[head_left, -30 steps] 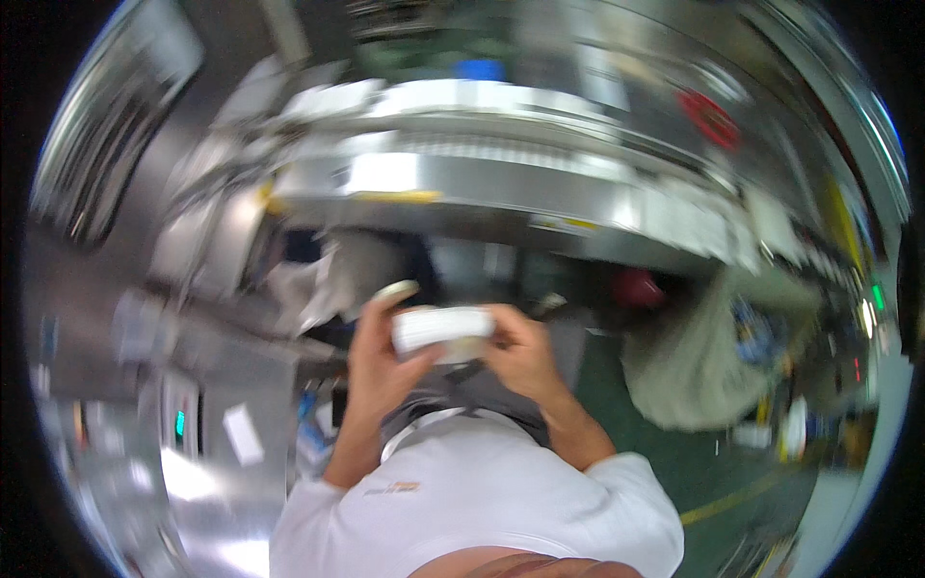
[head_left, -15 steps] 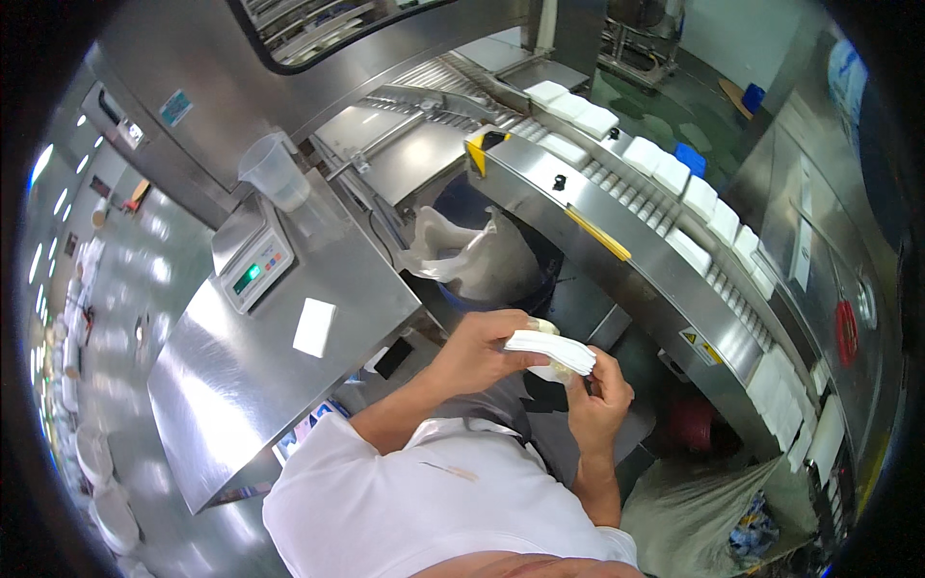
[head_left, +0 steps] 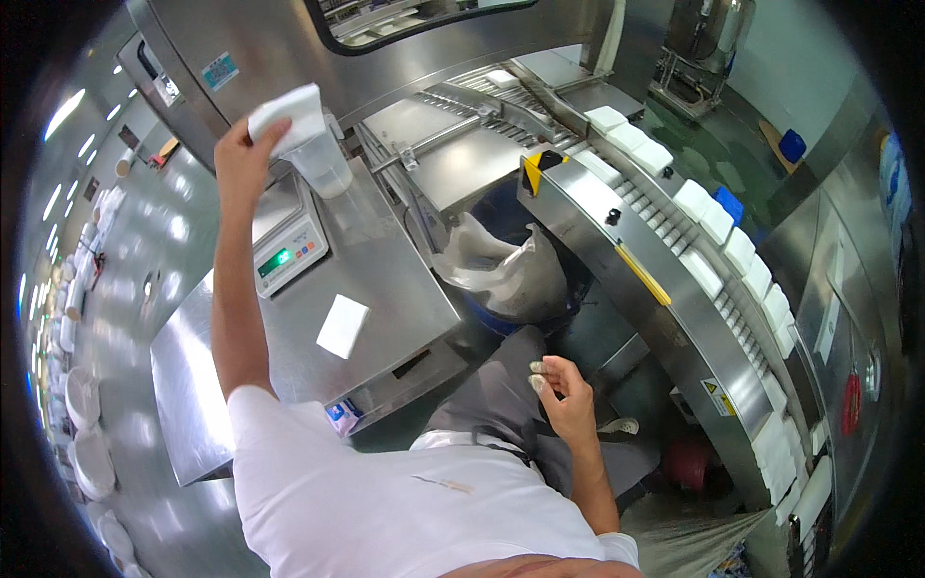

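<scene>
My left hand (head_left: 243,166) is raised at the far left, its fingers closed on a stack of thin white folded sheets (head_left: 294,118). The stack is above the digital scale (head_left: 294,252) and partly covers the top of a clear plastic jug (head_left: 321,166). Lower down, in front of my body, my right hand (head_left: 566,393) holds nothing. Its fingers are loosely bent, with a small gap between thumb and forefinger, and pale covers sit on the fingertips. One white folded pad (head_left: 343,326) lies on the steel table (head_left: 395,303), near the scale.
Right of the table stands a blue bin (head_left: 578,289) with a whitish plastic liner (head_left: 515,275). A curved roller conveyor (head_left: 665,226) carries several white pads (head_left: 715,220) along my right side. A steel machine housing (head_left: 260,39) rises behind the scale.
My left hand has carried the white stack from in front of my body up and left, over the scale. My right hand has let go of it and stayed low. The view has shifted slightly.
</scene>
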